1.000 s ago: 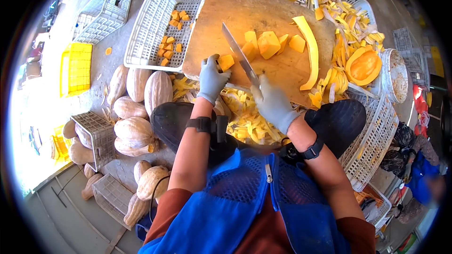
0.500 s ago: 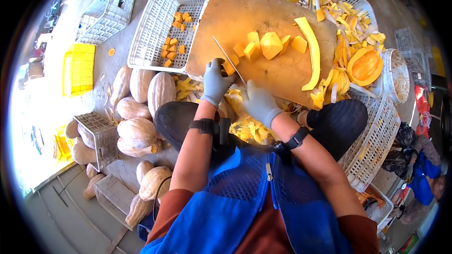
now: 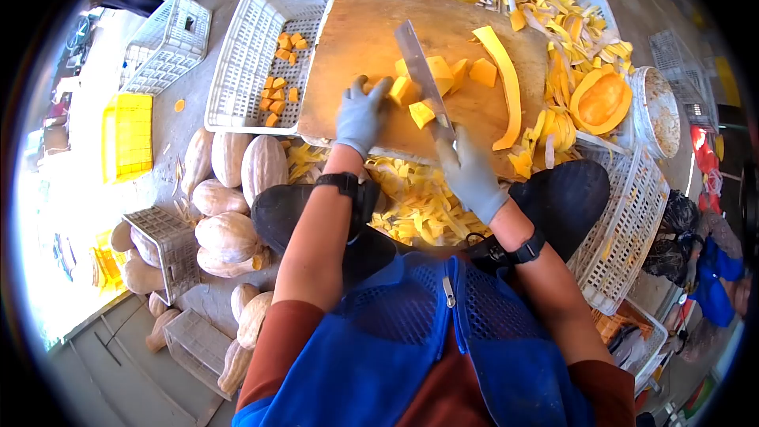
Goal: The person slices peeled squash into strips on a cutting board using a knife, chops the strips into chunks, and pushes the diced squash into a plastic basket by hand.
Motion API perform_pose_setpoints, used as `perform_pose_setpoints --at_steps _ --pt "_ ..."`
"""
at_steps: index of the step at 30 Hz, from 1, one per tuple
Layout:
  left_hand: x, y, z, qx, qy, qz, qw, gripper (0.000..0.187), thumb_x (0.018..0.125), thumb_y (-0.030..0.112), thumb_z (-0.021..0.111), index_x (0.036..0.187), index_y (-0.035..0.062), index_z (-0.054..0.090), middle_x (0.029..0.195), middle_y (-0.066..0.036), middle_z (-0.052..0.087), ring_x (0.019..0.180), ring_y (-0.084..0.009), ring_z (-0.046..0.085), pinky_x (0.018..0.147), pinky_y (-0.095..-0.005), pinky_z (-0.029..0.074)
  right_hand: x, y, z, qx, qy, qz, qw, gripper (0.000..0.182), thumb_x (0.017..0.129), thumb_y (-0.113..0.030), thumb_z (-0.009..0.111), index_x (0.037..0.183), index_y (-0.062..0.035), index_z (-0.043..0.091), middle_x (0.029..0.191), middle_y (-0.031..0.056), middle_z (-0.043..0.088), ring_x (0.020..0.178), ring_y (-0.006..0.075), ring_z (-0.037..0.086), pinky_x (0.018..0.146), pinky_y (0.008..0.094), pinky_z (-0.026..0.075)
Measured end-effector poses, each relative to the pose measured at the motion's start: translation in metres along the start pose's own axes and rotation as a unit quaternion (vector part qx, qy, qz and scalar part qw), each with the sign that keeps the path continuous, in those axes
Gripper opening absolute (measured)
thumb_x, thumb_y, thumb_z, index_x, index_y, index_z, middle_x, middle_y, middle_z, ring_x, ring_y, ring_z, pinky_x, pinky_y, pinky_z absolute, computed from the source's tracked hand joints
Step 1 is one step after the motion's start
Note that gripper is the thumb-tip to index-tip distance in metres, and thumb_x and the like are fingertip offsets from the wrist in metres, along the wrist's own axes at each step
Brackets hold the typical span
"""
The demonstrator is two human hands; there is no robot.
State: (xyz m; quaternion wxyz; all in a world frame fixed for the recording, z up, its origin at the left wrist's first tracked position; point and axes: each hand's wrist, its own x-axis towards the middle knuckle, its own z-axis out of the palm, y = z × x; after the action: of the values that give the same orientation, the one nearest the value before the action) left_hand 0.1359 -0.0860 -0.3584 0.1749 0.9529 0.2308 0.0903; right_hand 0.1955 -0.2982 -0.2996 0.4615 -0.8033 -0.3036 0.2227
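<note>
My gloved right hand [image 3: 472,172] grips the handle end of a broad-bladed kitchen knife [image 3: 417,63]. Its blade slants up and left over the wooden cutting board [image 3: 348,39]. On the board's near left part lies my gloved left hand [image 3: 360,119], fingers bent and apart, fingertips beside a chunk of orange pumpkin [image 3: 403,92]; its underside is hidden. A smaller pumpkin cube [image 3: 421,115] sits against the blade's left side. Behind and right of the blade are more chunks, among them a loose piece [image 3: 483,73] and a long curved pumpkin strip [image 3: 506,95].
A white crate [image 3: 229,71] left of the board holds several pumpkin cubes. Peelings [image 3: 565,28] fill a crate at the right, with a halved pumpkin [image 3: 601,103] and a white bucket [image 3: 656,111] near it. Whole pumpkins [image 3: 229,233] lie on the left floor. A yellow crate [image 3: 128,138] stands beyond.
The knife has swung more upright and moved right with my right hand. My left hand has shifted slightly, and a cut cube now lies beside the blade. The view has tilted a little.
</note>
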Motion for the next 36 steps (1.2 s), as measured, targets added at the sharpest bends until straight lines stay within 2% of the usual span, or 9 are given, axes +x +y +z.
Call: perform_pose_setpoints --at_steps 6,9,13,17,21,25,31,33,36 --pt "0.018 -0.009 -0.02 0.11 0.181 -0.095 0.973 0.054 0.076 0.021 0.066 0.127 0.0228 0.052 0.126 -0.021 0.048 0.11 -0.0374 0.049 0.092 -0.0434 0.044 -0.028 0.01 -0.025 -0.023 0.033 0.008 0.999 0.016 0.09 -0.014 0.054 0.093 0.0009 0.049 0.069 0.0194 0.054 0.061 0.0339 0.056 0.055 0.0417 0.04" --pt "0.012 0.032 -0.024 -0.117 0.101 0.001 0.988 0.064 0.07 0.026 0.073 0.13 0.0223 0.05 0.126 -0.02 0.048 0.11 -0.0376 0.048 0.092 -0.0444 0.043 -0.031 0.018 -0.022 -0.04 0.063 -0.003 0.997 0.015 0.089 -0.013 0.055 0.091 0.0008 0.048 0.065 0.0179 0.052 0.058 0.0341 0.054 0.053 0.0415 0.039" --pt "0.018 0.018 0.001 -0.109 -0.025 -0.017 0.994 0.062 0.07 0.024 0.074 0.127 0.019 0.052 0.113 -0.017 0.057 0.105 -0.0359 0.051 0.09 -0.0425 0.044 -0.029 0.013 -0.022 -0.044 0.046 -0.03 0.998 0.018 0.089 -0.017 0.055 0.089 -0.0003 0.048 0.074 0.0241 0.056 0.069 0.0432 0.057 0.058 0.047 0.043" --pt "0.011 0.005 0.01 -0.206 0.105 -0.155 0.961 0.046 0.076 0.021 0.074 0.115 0.0075 0.054 0.104 -0.017 0.06 0.085 -0.0283 0.061 0.072 -0.0373 0.05 -0.03 0.007 -0.02 -0.059 0.008 -0.001 0.998 0.02 0.09 -0.019 0.054 0.09 -0.0004 0.047 0.073 0.0252 0.058 0.069 0.0444 0.057 0.058 0.0492 0.043" --pt "-0.002 0.003 0.0 -0.687 0.101 -0.305 0.652 0.028 0.09 0.014 0.06 0.116 0.0069 0.05 0.098 -0.013 0.061 0.073 -0.0205 0.063 0.064 -0.0298 0.056 -0.025 0.009 -0.01 -0.051 -0.005 -0.008 0.999 0.022 0.091 -0.023 0.052 0.092 -0.0011 0.047 0.071 0.0255 0.058 0.067 0.045 0.057 0.059 0.0511 0.044" --pt "-0.012 -0.002 -0.014 -0.763 0.051 -0.264 0.587 0.028 0.093 0.01 0.053 0.12 0.0075 0.048 0.102 -0.014 0.061 0.075 -0.0211 0.064 0.067 -0.03 0.058 -0.025 0.005 -0.008 -0.047 -0.016 -0.002 0.999 0.023 0.091 -0.023 0.052 0.096 -0.0013 0.047 0.073 0.0257 0.059 0.068 0.0448 0.058 0.06 0.0518 0.044" --pt "-0.036 0.037 0.013 -0.618 0.074 -0.18 0.762 0.041 0.084 0.004 0.063 0.123 0.0061 0.05 0.106 -0.01 0.062 0.084 -0.017 0.063 0.067 -0.026 0.051 -0.029 0.001 -0.011 -0.089 0.0 0.004 0.996 0.027 0.09 -0.023 0.052 0.105 -0.001 0.05 0.074 0.0244 0.06 0.068 0.044 0.059 0.06 0.0511 0.046" --pt "-0.047 0.038 0.033 -0.316 0.103 -0.096 0.938 0.049 0.079 0.005 0.069 0.125 0.0023 0.049 0.107 -0.012 0.062 0.09 -0.0216 0.063 0.076 -0.0297 0.051 -0.031 0.002 -0.013 -0.101 0.01 -0.013 0.995 0.027 0.09 -0.023 0.052 0.106 -0.0008 0.05 0.074 0.0236 0.06 0.067 0.0434 0.059 0.059 0.0507 0.046" --pt "-0.05 0.037 0.045 -0.37 0.125 -0.103 0.915 0.049 0.076 0.007 0.071 0.121 0.0 0.052 0.109 -0.016 0.06 0.097 -0.0261 0.061 0.083 -0.0327 0.05 -0.034 -0.002 -0.018 -0.143 -0.022 -0.009 0.989 0.025 0.09 -0.021 0.052 0.106 -0.0007 0.05 0.073 0.0233 0.061 0.067 0.0429 0.059 0.059 0.0502 0.047"
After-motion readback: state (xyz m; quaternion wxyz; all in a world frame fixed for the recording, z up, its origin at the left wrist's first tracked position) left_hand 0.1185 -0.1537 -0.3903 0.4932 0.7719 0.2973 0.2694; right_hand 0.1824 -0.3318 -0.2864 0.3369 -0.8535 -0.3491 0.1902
